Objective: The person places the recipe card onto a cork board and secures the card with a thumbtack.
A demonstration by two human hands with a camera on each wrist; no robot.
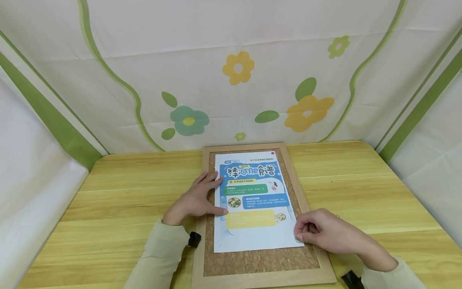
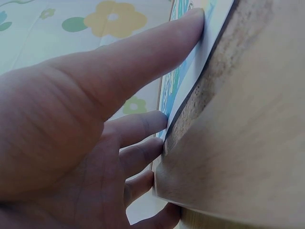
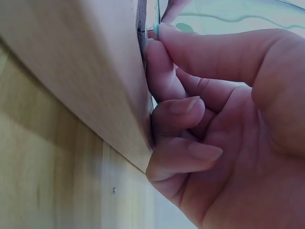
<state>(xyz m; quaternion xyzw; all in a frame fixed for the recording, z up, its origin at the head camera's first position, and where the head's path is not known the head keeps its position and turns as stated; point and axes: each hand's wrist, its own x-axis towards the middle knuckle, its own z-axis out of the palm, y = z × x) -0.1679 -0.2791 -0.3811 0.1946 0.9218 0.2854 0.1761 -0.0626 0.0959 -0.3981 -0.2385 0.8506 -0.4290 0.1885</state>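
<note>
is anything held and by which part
The right hand pinches a small teal thing near the lower right corner of the poster; which part is unclear.

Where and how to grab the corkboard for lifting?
Likely the near wooden rail of the corkboard, coming from the near side: it's straight and bare, while paper covers the middle and the left hand and right hand reach over the sides. It lies flat, so probably hook under the outer edge.
</note>
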